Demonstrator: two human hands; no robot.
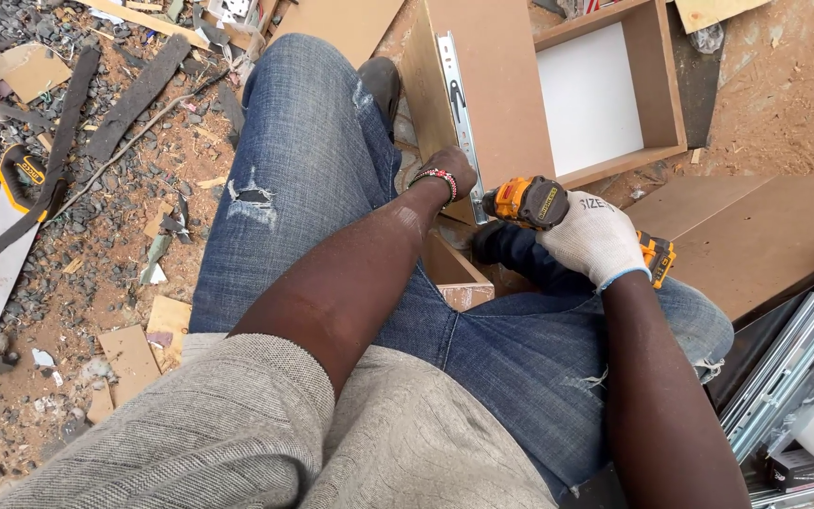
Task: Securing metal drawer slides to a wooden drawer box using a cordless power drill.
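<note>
**Drawer box, slide rail and cordless drill: risks and blind spots**

- Right hand (595,240): white work glove, fingers wrapped tight round the grip of a yellow-and-black cordless drill (531,202), nose pointing left at the rail.
- Left hand (451,172): bare, beaded bracelet at the wrist, pressed against the metal drawer slide (460,113) on the near side panel of the brown drawer box (496,90). Fingers curl out of sight, so I cannot tell how it grips.
- Drawer box: on its side at centre far, white bottom panel facing up, propped against the person's jeans-clad legs.
- Likely faults: the bare hand lies just beside the drill's nose, so a slipping bit could hit it; the box is braced only by legs and hand, so it may shift and throw the rail askew.
- Hidden: bit, screw and screw hole, covered by hand and drill; the rail's near end.
- Surroundings: handsaw (4,247) on the gravel at far left; more metal slides (793,353) at right, cut off by the edge.
</note>
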